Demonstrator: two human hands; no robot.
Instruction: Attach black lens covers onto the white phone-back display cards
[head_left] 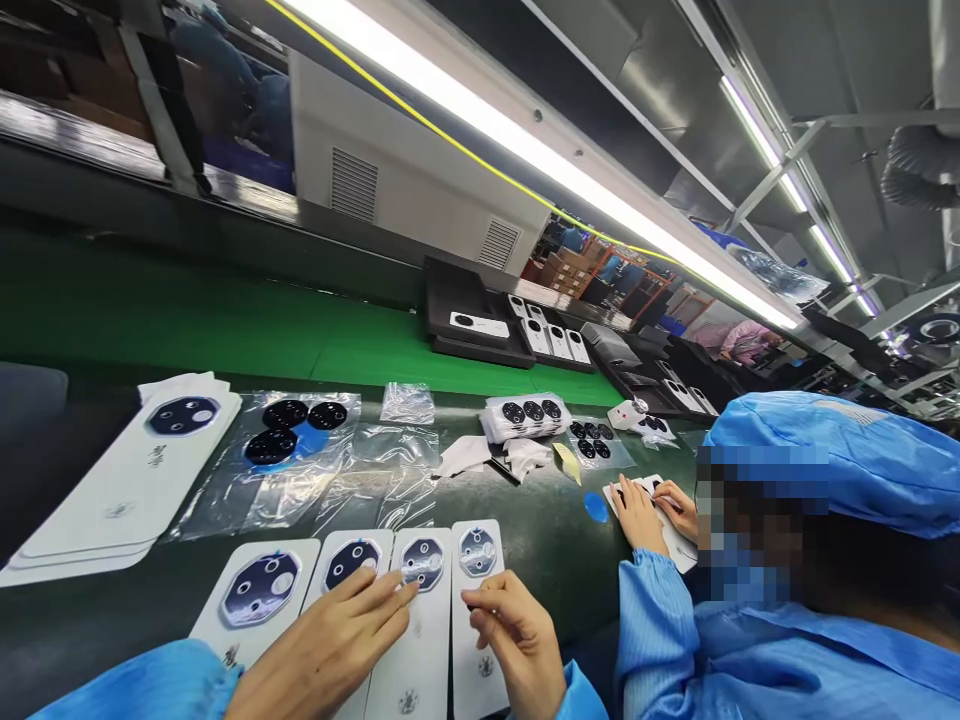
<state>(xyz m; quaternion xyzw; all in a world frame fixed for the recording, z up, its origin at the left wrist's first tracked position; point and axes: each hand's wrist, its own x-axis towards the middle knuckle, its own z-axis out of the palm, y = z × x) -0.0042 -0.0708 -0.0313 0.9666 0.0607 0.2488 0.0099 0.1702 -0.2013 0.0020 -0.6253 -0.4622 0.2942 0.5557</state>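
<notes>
Several white phone back panels (412, 640) lie side by side before me, each with a dark octagonal camera area and round holes. My left hand (330, 635) reaches across the middle panels. Its fingers are stretched out, with the fingertips at the camera area of one panel. Over the rightmost panel (476, 680), just below its camera area, my right hand (517, 635) is closed in a pinch. A small dark spot shows at its fingertips, too small to name. The leftmost panel (262, 590) is partly covered by my left hand and sleeve.
At left is a stack of white panels (142, 480). Black discs (274, 445) lie on clear plastic bags (300, 495). Further back are a disc stack (525, 415), white cloths (465, 455) and black trays (480, 345) on a green belt (360, 345). A co-worker (750, 640) works closely at right.
</notes>
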